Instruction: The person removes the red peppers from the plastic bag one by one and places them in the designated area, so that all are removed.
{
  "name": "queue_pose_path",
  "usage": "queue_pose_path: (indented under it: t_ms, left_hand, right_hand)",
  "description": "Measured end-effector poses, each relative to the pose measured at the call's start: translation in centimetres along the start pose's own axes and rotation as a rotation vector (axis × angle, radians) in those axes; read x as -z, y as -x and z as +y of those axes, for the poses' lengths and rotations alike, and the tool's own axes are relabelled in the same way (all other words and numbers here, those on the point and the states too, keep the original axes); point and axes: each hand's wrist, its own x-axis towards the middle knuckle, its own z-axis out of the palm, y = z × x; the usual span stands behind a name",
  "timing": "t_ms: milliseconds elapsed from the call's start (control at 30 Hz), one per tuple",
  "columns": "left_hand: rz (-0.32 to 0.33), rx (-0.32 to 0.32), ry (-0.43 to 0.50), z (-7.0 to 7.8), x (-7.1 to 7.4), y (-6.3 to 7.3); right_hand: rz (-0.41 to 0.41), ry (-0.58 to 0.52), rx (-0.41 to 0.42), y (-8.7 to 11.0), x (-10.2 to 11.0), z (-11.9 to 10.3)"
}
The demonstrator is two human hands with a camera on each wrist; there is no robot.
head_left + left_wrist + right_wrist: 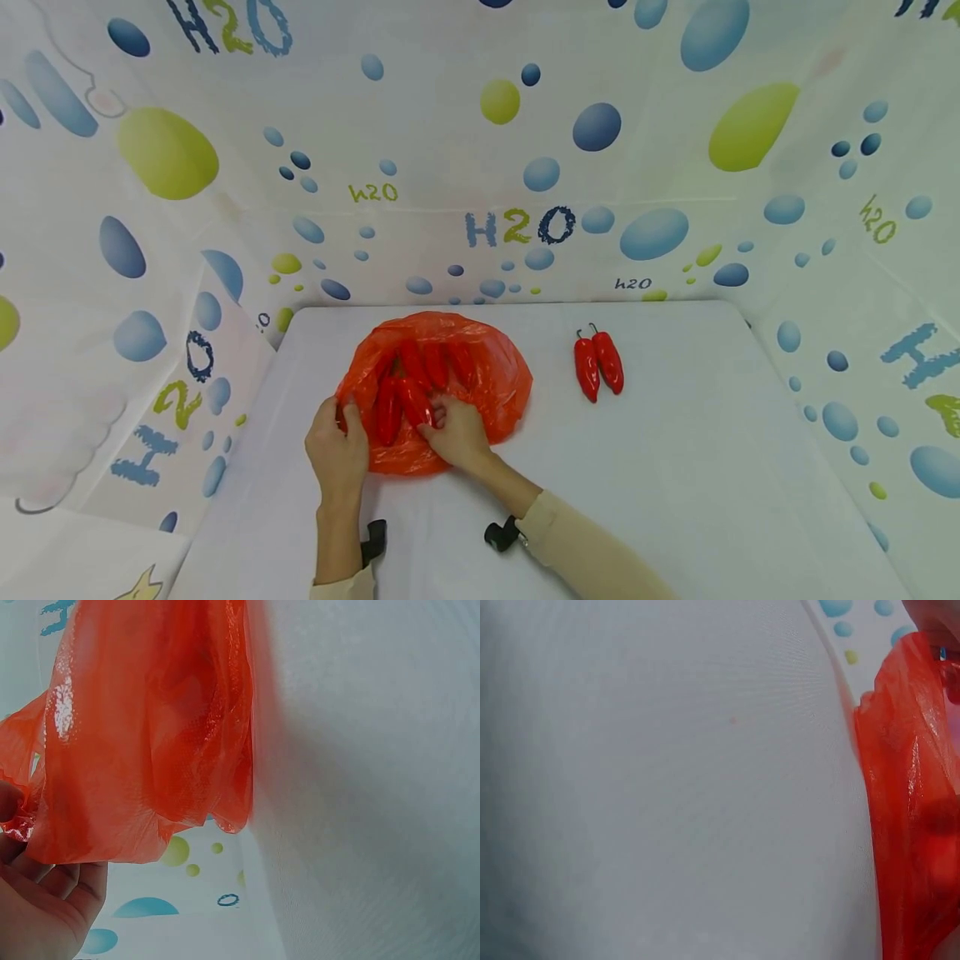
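An orange-red plastic bag (504, 367) lies spread wide on the white table, with several glossy red peppers (387, 410) inside its mouth. At its left rim my left hand (337, 442) pinches the film between thumb and fingers; the left wrist view shows the hand (52, 900) at the bag's lower corner (112, 787). My right hand (461, 433) reaches over the near right side of the bag, thumb and fingers about the lower end of one red pepper (415, 402). In the right wrist view the bag's side (904, 780) fills the right edge.
Two more red peppers (597, 364) with curled stems lie side by side on the table (675, 467), right of the bag. A white sheet (420, 108) printed with blue and green drops and H2O lettering rises behind the table and at both sides.
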Motion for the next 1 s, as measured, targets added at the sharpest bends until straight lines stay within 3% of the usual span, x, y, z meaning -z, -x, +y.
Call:
queue_pose_path:
  t_ms: [600, 1000]
  left_hand:
    - [-0.005, 0.004, -0.009, 0.2, 0.0, -0.1]
    - [-0.014, 0.025, -0.013, 0.4, 0.1, -0.1]
  right_hand:
    - [0.035, -0.078, -0.056, 0.2, 0.8, -0.4]
    - [0.049, -0.187, -0.116, 0.4, 2.2, -0.9]
